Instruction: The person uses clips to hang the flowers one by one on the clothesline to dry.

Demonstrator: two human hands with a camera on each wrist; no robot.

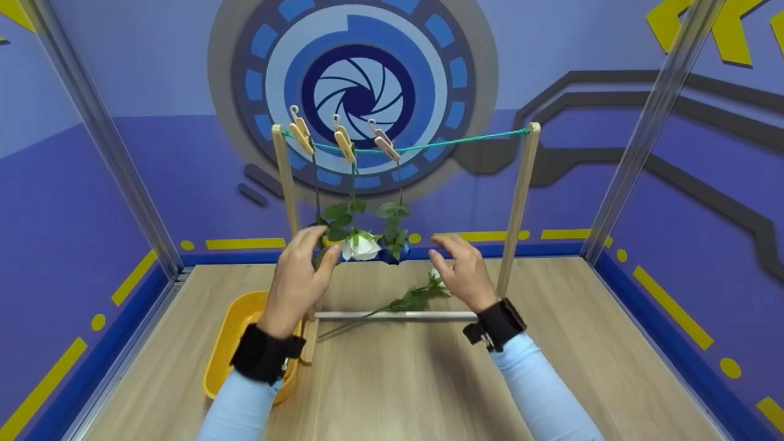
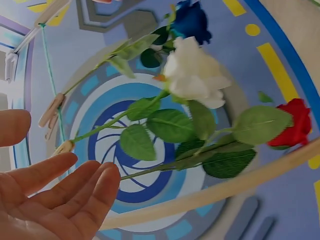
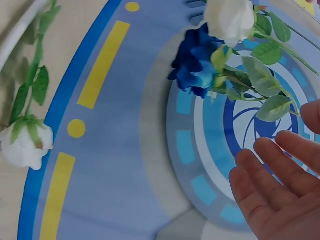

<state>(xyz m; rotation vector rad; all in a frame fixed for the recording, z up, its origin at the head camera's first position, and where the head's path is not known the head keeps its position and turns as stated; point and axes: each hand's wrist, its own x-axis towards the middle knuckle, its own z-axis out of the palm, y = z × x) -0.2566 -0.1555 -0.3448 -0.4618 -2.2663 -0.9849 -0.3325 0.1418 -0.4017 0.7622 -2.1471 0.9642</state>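
My left hand (image 1: 297,278) is raised with fingers relaxed and holds nothing, beside the hanging roses. Also holding nothing, my right hand (image 1: 468,275) hovers to their right, its fingers loosely bent. Three roses hang head down from a green line (image 1: 465,139), each by a clothespin: a red rose (image 2: 295,122) mostly behind my left hand in the head view, a white rose (image 1: 361,246) in the middle, and a blue rose (image 3: 197,62). Their clothespins (image 1: 344,144) sit toward the left of the line. A second white rose (image 3: 27,142) lies on the table, near my right hand in the head view.
The line runs between two posts of a wooden frame (image 1: 519,208), with a pale bar (image 1: 398,315) low across it. At the left stands a yellow basket (image 1: 229,324), partly hidden by my left arm. Printed walls and metal posts (image 1: 643,135) enclose the wooden table (image 1: 392,380).
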